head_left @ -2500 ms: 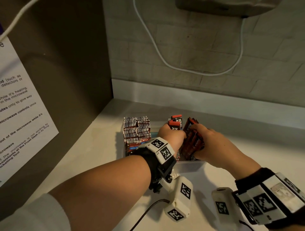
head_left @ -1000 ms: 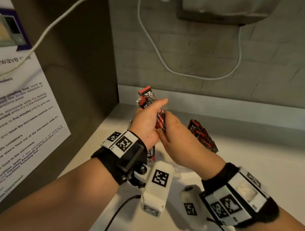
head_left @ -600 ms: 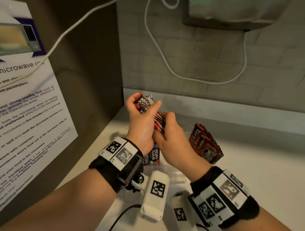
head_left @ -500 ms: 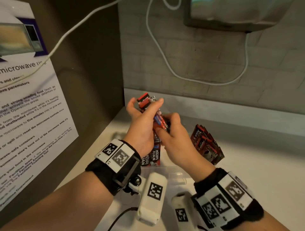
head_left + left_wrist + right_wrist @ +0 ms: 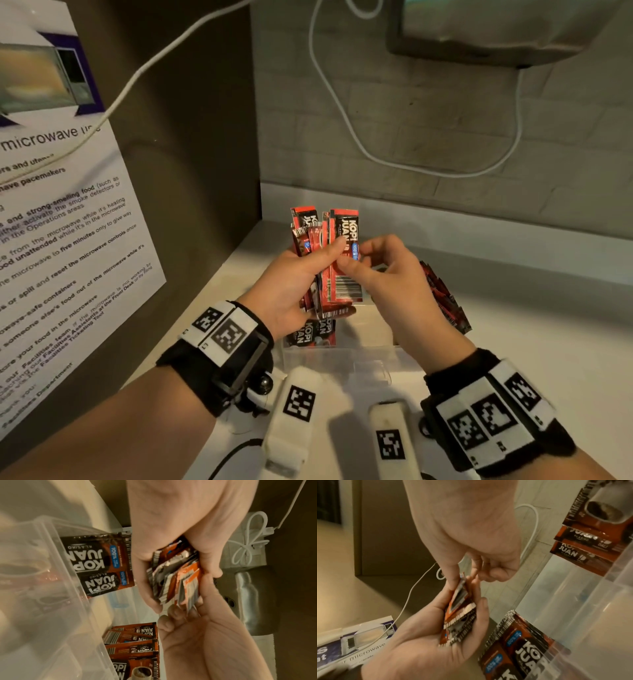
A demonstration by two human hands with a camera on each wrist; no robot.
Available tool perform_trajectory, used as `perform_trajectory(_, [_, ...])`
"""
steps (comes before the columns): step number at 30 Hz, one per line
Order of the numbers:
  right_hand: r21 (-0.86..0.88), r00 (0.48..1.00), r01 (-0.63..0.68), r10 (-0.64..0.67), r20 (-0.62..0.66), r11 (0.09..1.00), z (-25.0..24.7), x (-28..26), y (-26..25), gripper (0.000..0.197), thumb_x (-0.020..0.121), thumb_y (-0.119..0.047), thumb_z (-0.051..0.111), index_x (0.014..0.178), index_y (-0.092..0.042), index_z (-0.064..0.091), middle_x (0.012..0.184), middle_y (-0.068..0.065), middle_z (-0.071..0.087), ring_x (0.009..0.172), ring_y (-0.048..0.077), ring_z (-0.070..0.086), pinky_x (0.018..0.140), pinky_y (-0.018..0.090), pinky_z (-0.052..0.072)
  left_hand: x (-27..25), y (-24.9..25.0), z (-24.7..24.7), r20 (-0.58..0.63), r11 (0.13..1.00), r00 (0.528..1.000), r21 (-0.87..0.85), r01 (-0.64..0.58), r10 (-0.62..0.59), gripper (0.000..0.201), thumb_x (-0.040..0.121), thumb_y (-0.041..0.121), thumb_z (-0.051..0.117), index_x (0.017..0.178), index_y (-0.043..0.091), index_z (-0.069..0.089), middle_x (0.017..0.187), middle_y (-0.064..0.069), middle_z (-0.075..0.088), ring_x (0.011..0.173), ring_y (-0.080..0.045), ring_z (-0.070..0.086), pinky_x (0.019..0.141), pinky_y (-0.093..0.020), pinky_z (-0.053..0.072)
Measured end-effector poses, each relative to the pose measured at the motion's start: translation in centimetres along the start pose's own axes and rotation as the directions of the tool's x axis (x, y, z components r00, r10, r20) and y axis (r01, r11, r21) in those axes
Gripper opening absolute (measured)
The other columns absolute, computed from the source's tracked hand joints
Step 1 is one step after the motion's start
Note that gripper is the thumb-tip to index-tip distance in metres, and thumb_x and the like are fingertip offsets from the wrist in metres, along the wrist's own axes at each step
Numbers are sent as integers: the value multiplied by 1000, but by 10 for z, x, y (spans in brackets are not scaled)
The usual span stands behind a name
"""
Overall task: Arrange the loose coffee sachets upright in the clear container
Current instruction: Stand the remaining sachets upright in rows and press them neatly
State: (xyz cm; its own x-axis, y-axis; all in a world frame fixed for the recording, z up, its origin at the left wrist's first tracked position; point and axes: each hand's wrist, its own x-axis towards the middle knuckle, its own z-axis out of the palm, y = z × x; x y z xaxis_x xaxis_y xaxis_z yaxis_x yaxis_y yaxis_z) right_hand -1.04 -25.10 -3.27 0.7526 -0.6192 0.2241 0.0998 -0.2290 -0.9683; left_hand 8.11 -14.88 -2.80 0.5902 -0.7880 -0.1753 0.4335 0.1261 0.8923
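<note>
My left hand (image 5: 318, 270) grips a fanned bundle of red and black coffee sachets (image 5: 325, 240), held upright above the clear container (image 5: 346, 359). My right hand (image 5: 356, 257) pinches the front sachet of that bundle between thumb and forefinger. In the left wrist view the bundle (image 5: 175, 581) shows its lower ends between both palms. In the right wrist view the bundle (image 5: 460, 612) lies in the left palm. Inside the container a row of sachets (image 5: 311, 334) stands at the left end. Another group (image 5: 445, 301) leans at the right end.
The container sits on a white counter (image 5: 531, 342) in a corner. A dark panel with a microwave notice (image 5: 68, 240) closes the left side. A white cable (image 5: 342, 113) loops over the tiled back wall below an appliance (image 5: 496, 31).
Both hands have come up out of the container with a bundle of sachets. The bundle has turned upright and fanned out, and my right hand now pinches its front sachet.
</note>
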Motion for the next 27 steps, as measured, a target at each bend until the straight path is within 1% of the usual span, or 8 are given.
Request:
perform_trajectory(4, [5, 999, -24, 24, -42, 1000, 0, 4, 2, 17, 82, -12, 72, 77, -11, 56, 63, 0, 54, 47, 5, 48, 42, 13, 37, -1, 0, -7, 48, 999, 998, 4, 39, -40, 42, 77, 16, 69, 119, 11, 64, 110, -17, 71, 96, -32, 70, 75, -50, 58])
perform_trajectory(7, [100, 995, -33, 42, -91, 994, -1, 6, 5, 18, 85, -6, 68, 76, -9, 53, 68, 10, 56, 42, 2, 47, 40, 13, 37, 0, -1, -12, 31, 999, 999, -7, 33, -32, 35, 85, 2, 62, 119, 8, 62, 111, -19, 70, 97, -34, 70, 74, -48, 59])
perform_trajectory(10, [214, 994, -54, 73, -85, 975, -2, 4, 3, 11, 87, -6, 65, 85, -7, 55, 73, 13, 57, 44, 3, 51, 41, 18, 39, 1, 0, -17, 5, 1000, 1000, -19, -7, 8, 41, 76, 3, 67, 117, 5, 64, 109, -19, 71, 96, -34, 70, 73, -44, 59])
perform_trajectory(13, [190, 997, -82, 83, 7, 978, -1, -1, 1, 16, 85, -7, 67, 99, -7, 60, 73, 10, 58, 46, 8, 50, 42, 22, 39, 1, 1, -18, -12, 998, 998, -9, -57, 57, 45, 66, 6, 71, 111, 5, 67, 106, -20, 71, 93, -35, 71, 73, -45, 59])
perform_trajectory(17, [66, 992, -105, 100, 81, 992, 2, -4, -2, 12, 87, -10, 66, 99, -12, 67, 76, 0, 67, 48, 4, 51, 43, 20, 38, -1, 0, -17, -13, 997, 997, -2, -74, 74, 39, 68, 11, 72, 107, 9, 69, 105, -17, 72, 94, -33, 71, 80, -47, 56])
perform_trajectory(21, [161, 990, -137, 128, 63, 977, 0, -1, -1, 15, 85, 1, 64, 98, -8, 65, 90, 10, 69, 58, 6, 65, 44, 14, 44, -2, -2, -15, -9, 999, 999, 5, -52, 52, 40, 73, 13, 70, 113, 8, 67, 108, -17, 72, 96, -33, 70, 83, -48, 56])
perform_trajectory(23, [225, 995, -99, 102, -2, 969, -2, 2, 3, 18, 82, 5, 65, 91, -11, 66, 91, 12, 69, 67, 16, 65, 46, 17, 46, -1, -1, -14, -32, 999, 999, -11, -44, 44, 36, 81, 11, 67, 116, 5, 64, 105, -17, 72, 90, -31, 71, 77, -47, 59])
perform_trajectory(27, [198, 972, 179, -142, -186, 964, -12, 7, 3, 27, 73, 14, 69, 79, -11, 62, 83, 3, 68, 73, 10, 64, 60, 17, 45, 1, 3, -14, -60, 997, 998, -71, -17, 12, 15, 91, 8, 59, 106, 8, 62, 96, -12, 72, 77, -25, 72, 68, -48, 58])
